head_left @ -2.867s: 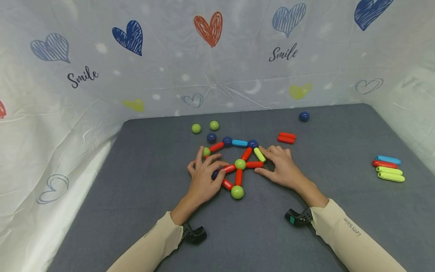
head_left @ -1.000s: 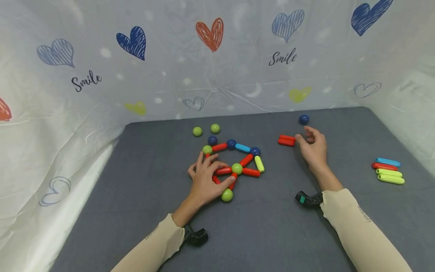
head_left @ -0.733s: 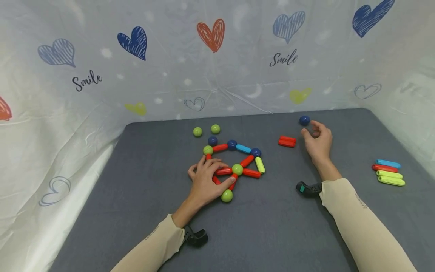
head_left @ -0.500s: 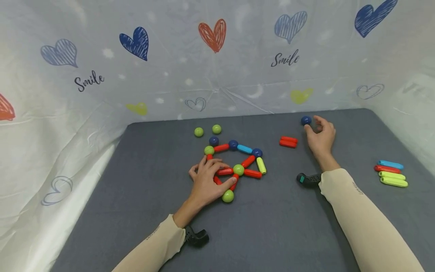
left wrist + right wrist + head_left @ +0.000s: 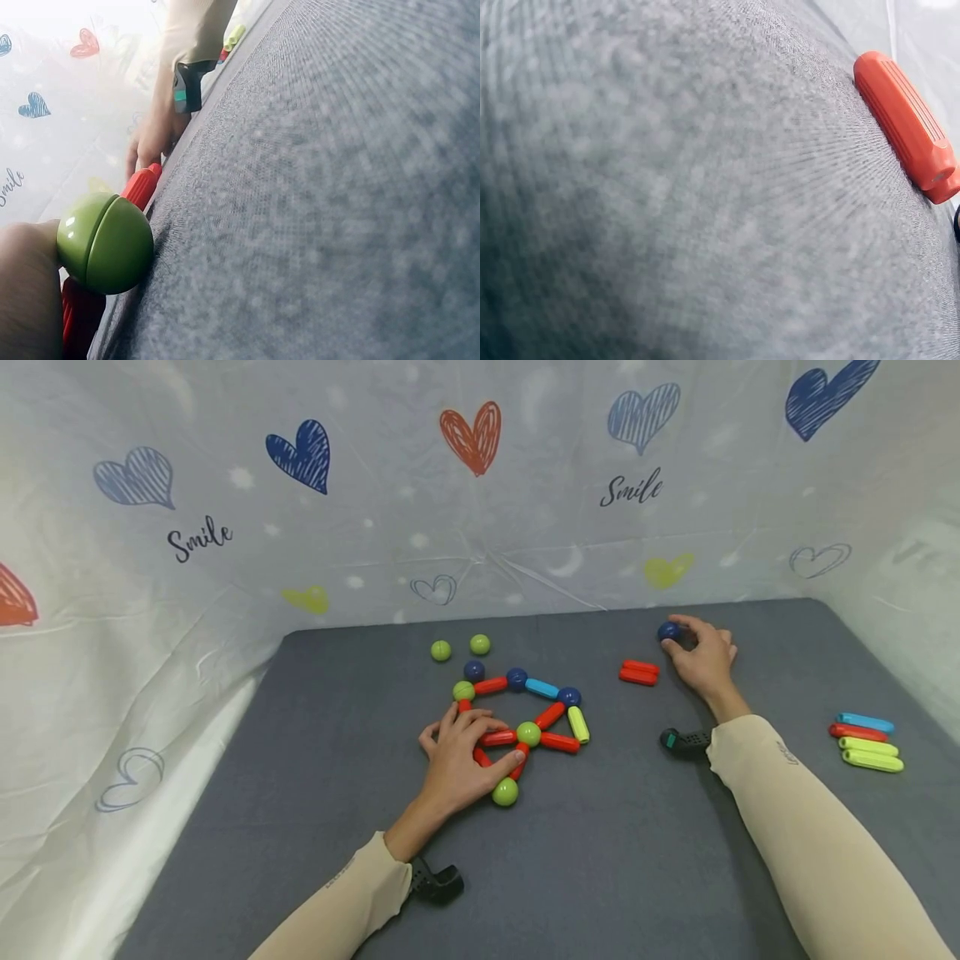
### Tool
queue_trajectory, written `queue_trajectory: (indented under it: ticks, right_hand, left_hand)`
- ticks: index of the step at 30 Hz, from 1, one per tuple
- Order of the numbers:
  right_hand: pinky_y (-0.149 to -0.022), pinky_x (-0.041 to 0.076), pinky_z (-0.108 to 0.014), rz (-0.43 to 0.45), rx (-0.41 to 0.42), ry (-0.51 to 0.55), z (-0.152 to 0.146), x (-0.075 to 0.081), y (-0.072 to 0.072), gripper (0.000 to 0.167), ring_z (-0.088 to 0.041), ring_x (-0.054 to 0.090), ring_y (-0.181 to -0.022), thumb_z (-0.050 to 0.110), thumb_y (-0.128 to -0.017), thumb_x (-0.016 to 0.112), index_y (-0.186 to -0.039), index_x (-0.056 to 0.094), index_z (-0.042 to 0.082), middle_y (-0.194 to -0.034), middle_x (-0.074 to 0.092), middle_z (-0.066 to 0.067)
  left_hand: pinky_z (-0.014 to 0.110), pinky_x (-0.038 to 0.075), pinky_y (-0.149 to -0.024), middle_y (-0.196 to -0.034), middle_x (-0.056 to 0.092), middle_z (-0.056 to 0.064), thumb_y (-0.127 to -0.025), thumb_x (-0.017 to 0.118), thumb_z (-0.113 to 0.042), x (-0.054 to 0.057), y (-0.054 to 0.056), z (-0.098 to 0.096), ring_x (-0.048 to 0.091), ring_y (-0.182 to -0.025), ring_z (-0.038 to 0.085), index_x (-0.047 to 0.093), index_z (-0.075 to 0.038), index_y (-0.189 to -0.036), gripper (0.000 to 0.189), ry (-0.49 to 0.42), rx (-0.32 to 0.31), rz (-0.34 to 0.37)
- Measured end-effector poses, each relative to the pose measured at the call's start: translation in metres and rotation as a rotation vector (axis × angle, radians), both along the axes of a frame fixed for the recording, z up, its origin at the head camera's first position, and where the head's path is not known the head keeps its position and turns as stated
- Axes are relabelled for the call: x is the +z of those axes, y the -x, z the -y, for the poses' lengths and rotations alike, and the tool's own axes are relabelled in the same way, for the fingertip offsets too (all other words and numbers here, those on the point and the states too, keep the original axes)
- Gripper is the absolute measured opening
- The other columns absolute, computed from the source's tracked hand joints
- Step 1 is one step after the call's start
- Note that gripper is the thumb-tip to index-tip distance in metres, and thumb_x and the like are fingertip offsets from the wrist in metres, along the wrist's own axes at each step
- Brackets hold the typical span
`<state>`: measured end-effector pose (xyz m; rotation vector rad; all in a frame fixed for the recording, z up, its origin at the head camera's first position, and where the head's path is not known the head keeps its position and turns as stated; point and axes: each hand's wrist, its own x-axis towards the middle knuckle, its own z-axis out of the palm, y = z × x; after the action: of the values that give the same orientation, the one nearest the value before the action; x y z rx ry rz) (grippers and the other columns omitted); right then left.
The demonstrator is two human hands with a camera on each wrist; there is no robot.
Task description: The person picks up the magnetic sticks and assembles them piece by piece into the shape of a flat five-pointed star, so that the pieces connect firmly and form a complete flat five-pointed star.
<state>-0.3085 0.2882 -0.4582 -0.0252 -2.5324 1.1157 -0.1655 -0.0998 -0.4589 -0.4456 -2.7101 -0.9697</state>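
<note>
With the right hand we are pinching a glossy dark blue ball between thumb and forefinger, opened only as wide as the ball, near the far edge of the grey cloth-covered worktop. Our left hand is lying with fingers spread and slightly bent over the left part of a flat figure of glossy coloured rods and balls — the thumb is resting by a green ball at its near corner. Two red ribbed rods are lying side by side between the figure and our right hand, while four coloured rods — light blue, red and two yellow-green — are lying in a row farther right.
</note>
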Motion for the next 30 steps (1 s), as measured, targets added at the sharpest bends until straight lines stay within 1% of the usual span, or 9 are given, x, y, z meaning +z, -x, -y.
queue_trajectory:
  ticks: [6,16,18,20,22,24,26,27,30]
  right_hand:
    - [-0.102,0.016,-0.063,-0.009,0.003,-0.003,0.000,-0.002,-0.002,0.044,-0.048,0.041,-0.124,0.018,-0.099,0.067,-0.140,0.059,0.005,-0.133,0.060,-0.032]
    - [-0.104,0.017,-0.061,-0.028,0.006,0.023,0.001,0.000,-0.006,0.043,-0.045,0.047,-0.119,0.016,-0.096,0.071,-0.134,0.060,0.001,-0.130,0.063,-0.030]
    - [-0.105,0.018,-0.060,-0.032,0.010,0.033,0.002,0.001,-0.009,0.042,-0.040,0.052,-0.112,0.017,-0.095,0.071,-0.133,0.061,0.001,-0.128,0.064,-0.029]
    - [-0.105,0.023,-0.056,-0.036,0.010,0.041,0.003,0.002,-0.012,0.042,-0.026,0.057,-0.100,0.020,-0.096,0.071,-0.133,0.062,0.002,-0.127,0.065,-0.028]
    - [-0.099,0.032,-0.046,-0.035,0.010,0.063,0.003,0.002,-0.015,0.043,-0.010,0.056,-0.087,0.023,-0.096,0.071,-0.133,0.063,0.004,-0.126,0.066,-0.027]
    - [-0.088,0.038,-0.034,-0.029,0.006,0.090,0.003,0.001,-0.019,0.043,0.000,0.049,-0.078,0.026,-0.097,0.070,-0.134,0.063,0.006,-0.125,0.067,-0.024]
    - [-0.073,0.039,-0.026,-0.021,-0.002,0.119,0.003,0.001,-0.022,0.044,0.002,0.047,-0.072,0.031,-0.097,0.069,-0.135,0.063,0.008,-0.121,0.066,-0.019]
    - [-0.069,0.039,-0.024,-0.023,-0.003,0.138,0.002,0.000,-0.024,0.045,0.001,0.046,-0.070,0.031,-0.097,0.069,-0.135,0.063,0.008,-0.117,0.066,-0.014]
    - [-0.064,0.037,-0.022,-0.025,-0.003,0.175,0.002,0.000,-0.029,0.045,-0.005,0.046,-0.070,0.032,-0.097,0.070,-0.135,0.063,0.009,-0.109,0.061,0.001]
  left_hand:
    - [0.068,0.009,-0.110,-0.137,0.061,0.005,-0.085,0.074,-0.054,0.000,0.000,0.000,0.026,-0.150,0.050,0.073,-0.025,-0.111,0.040,-0.003,-0.004,-0.002]
    - [0.068,0.009,-0.109,-0.136,0.062,0.004,-0.085,0.073,-0.055,0.002,0.001,0.000,0.027,-0.150,0.050,0.073,-0.025,-0.111,0.040,0.002,-0.004,-0.001]
    - [0.068,0.009,-0.110,-0.137,0.061,0.004,-0.085,0.073,-0.055,0.002,0.001,0.000,0.027,-0.150,0.050,0.073,-0.025,-0.112,0.040,0.005,-0.002,0.003]
    - [0.068,0.009,-0.110,-0.137,0.061,0.004,-0.085,0.073,-0.055,0.001,0.001,0.000,0.027,-0.150,0.049,0.073,-0.025,-0.112,0.040,0.007,0.000,0.007]
    - [0.068,0.009,-0.110,-0.138,0.061,0.004,-0.085,0.073,-0.055,0.001,0.001,0.000,0.027,-0.150,0.049,0.073,-0.025,-0.112,0.040,0.010,0.002,0.010]
    - [0.068,0.009,-0.110,-0.138,0.061,0.004,-0.085,0.073,-0.055,0.000,0.002,0.000,0.027,-0.150,0.049,0.073,-0.026,-0.112,0.040,0.010,0.003,0.009]
    - [0.067,0.009,-0.110,-0.138,0.061,0.004,-0.085,0.073,-0.055,0.000,0.002,0.000,0.027,-0.150,0.049,0.073,-0.026,-0.112,0.040,0.009,0.003,0.011]
    - [0.067,0.009,-0.110,-0.138,0.061,0.004,-0.085,0.073,-0.055,0.000,0.002,0.000,0.027,-0.150,0.049,0.073,-0.026,-0.112,0.040,0.007,0.002,0.012]
    - [0.067,0.009,-0.110,-0.138,0.061,0.004,-0.085,0.073,-0.055,-0.001,0.002,0.001,0.027,-0.150,0.049,0.073,-0.026,-0.112,0.039,0.002,0.003,0.007]
